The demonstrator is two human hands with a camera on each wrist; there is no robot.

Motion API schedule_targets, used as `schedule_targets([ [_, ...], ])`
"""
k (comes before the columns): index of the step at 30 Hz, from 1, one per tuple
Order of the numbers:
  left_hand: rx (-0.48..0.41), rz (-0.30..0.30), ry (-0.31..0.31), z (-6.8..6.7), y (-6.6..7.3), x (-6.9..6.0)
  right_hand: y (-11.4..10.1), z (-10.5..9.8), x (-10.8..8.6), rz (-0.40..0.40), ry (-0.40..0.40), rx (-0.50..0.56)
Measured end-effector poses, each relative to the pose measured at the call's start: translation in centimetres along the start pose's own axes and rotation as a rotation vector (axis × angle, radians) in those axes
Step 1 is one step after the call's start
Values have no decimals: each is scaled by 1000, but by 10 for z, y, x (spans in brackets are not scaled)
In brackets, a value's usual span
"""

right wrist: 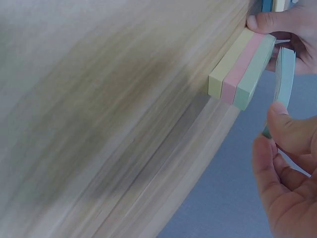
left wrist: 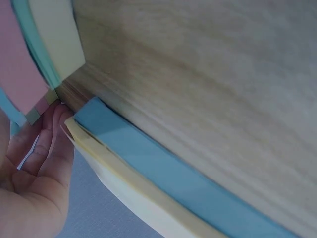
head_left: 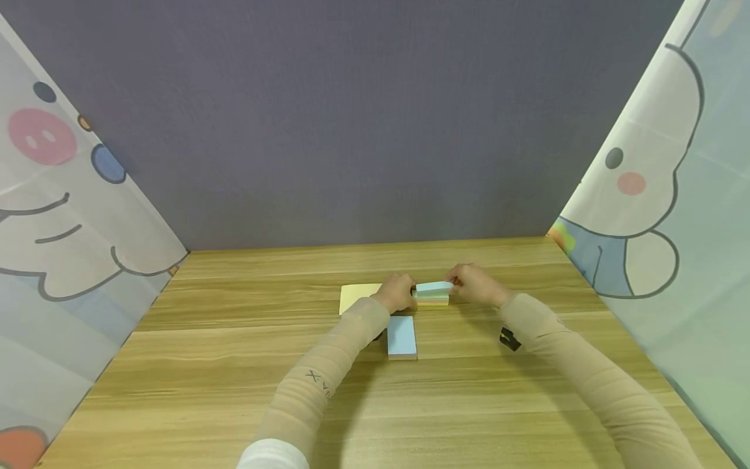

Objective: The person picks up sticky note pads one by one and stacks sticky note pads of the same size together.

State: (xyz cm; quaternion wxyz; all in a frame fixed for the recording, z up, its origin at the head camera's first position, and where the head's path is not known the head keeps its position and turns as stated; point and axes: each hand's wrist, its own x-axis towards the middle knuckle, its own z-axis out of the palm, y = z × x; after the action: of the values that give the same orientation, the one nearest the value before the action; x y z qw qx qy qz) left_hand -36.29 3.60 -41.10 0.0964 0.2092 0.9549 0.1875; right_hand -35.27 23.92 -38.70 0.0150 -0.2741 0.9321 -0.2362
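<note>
My right hand (head_left: 476, 284) pinches one end of a light blue sticky note pad (head_left: 433, 286) between thumb and fingers. That pad is tilted just above a stack of sticky note pads (right wrist: 237, 74), layered yellow, pink and green from the table up. At the stack's left end, my left hand (head_left: 397, 292) holds it with thumb and fingers; part of this grip is hidden. In the left wrist view, the left fingers (left wrist: 49, 144) reach the stack's end.
A second stack with a light blue top (head_left: 401, 335) lies nearer me. Left of my left hand, a yellow pad (head_left: 356, 296) lies over a blue one (left wrist: 163, 163). The wooden table (head_left: 246, 365) meets a grey back panel (head_left: 375, 130), with printed cloth (head_left: 662, 260) at the sides.
</note>
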Motion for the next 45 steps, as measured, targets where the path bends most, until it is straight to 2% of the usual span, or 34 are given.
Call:
schedule_targets([
  [9,-11,-3,4,1,-2,-1,-1,6,3,13,-34,-3],
  [17,-13,-23,0,0,0,-1,-2,10,5,-5,-21,-12],
  [28,-7,1,14,1,-1,1,-1,13,6,-24,-36,-18],
  [45,-15,-4,11,0,1,-1,-3,14,5,8,-37,-16],
])
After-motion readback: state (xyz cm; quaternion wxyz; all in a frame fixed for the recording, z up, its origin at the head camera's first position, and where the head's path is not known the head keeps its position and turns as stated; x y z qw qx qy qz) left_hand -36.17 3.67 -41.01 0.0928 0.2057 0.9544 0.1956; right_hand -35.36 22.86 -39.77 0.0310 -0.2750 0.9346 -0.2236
